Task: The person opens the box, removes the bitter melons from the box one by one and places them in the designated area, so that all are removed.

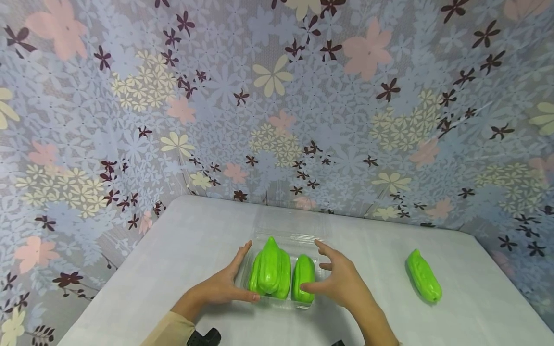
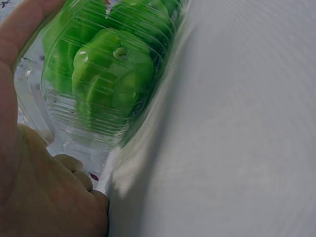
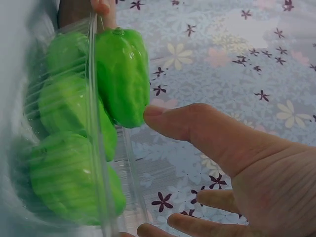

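Observation:
A clear plastic container (image 1: 283, 302) sits on the table, holding several glossy green peppers (image 1: 269, 276). One pepper lies on top of others on the left; another pepper (image 1: 304, 276) stands apart on the right side. My left hand (image 1: 220, 286) grips the container's left end, thumb at the front corner and fingers along the side. Around the right end is my right hand (image 1: 344, 281), its fingers spread and thumb straight. In the right wrist view that thumb (image 3: 182, 121) is close to the top pepper's end; whether it touches cannot be told.
A single green pepper (image 1: 424, 276) lies on the white table (image 1: 372, 254) to the right. The container's transparent lid (image 1: 290, 221) is folded back toward the flowered wall covering (image 1: 277, 120). Dark wrist devices (image 1: 204, 337) show at the bottom edge.

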Tool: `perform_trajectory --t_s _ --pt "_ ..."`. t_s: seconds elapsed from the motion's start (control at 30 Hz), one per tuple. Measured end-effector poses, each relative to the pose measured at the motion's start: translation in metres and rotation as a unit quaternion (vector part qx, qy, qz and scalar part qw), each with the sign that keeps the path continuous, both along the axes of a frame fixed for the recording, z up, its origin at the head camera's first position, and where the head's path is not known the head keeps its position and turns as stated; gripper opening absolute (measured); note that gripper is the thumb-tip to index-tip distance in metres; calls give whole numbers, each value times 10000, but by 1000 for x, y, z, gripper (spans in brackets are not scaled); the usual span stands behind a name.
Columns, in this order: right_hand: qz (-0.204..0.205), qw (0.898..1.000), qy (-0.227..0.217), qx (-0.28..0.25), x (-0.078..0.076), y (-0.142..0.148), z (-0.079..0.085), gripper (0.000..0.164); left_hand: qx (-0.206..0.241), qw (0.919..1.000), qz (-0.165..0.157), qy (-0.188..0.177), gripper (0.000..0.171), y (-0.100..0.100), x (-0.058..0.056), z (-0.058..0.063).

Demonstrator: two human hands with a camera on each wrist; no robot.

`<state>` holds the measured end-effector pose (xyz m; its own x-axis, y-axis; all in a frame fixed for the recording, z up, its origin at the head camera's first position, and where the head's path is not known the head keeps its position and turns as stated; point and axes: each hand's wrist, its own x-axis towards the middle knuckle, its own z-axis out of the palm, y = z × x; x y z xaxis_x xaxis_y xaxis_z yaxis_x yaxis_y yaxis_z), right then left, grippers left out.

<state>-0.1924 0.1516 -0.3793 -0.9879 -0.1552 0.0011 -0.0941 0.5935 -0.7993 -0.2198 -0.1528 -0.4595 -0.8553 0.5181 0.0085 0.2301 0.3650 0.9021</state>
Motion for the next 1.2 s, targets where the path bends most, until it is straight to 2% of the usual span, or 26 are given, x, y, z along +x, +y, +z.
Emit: perform_trajectory --t_s 0.3,0.73,1.2 --pt "107 9991 51 415 -1 -10 -7 105 -26 10000 19 -30 128 0 -1 0" --pt "182 9952 494 821 -2 -20 -17 100 -23 10000 -7 -49 128 0 -1 0" --pt "75 9927 451 1115 -3 -24 -23 100 -32 10000 -12 -34 128 0 -2 1"
